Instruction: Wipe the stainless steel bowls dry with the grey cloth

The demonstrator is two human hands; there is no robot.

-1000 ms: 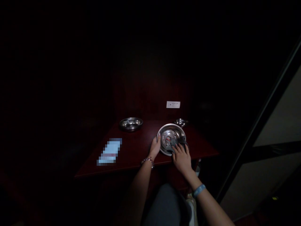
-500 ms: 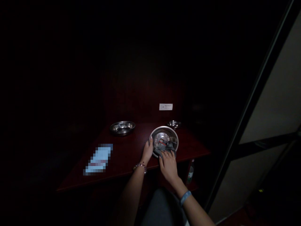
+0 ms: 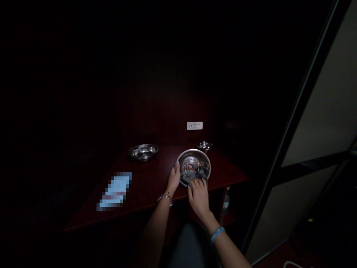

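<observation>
A shiny steel bowl (image 3: 192, 156) is tilted toward me at the front edge of the dark red table, with a small dark and red label (image 3: 192, 167) on its inside bottom. My left hand (image 3: 174, 178) grips the bowl's left rim, thumb on the inner side. A grey cloth (image 3: 196, 174) lies bunched against the near inner wall. My right hand (image 3: 199, 195) presses the cloth there, its fingers bent over it. The underside of the bowl is hidden.
On the table (image 3: 156, 186) a wide steel dish (image 3: 143, 152) stands at the back left and a small steel bowl (image 3: 205, 146) at the back right. A blurred pale packet (image 3: 115, 191) lies left. A bottle (image 3: 225, 201) stands below the right side; a white socket (image 3: 194, 125) is on the wall.
The whole view has shifted slightly. Both hands keep their hold on the bowl and cloth, and the cloth's folds have changed a little inside the bowl.
</observation>
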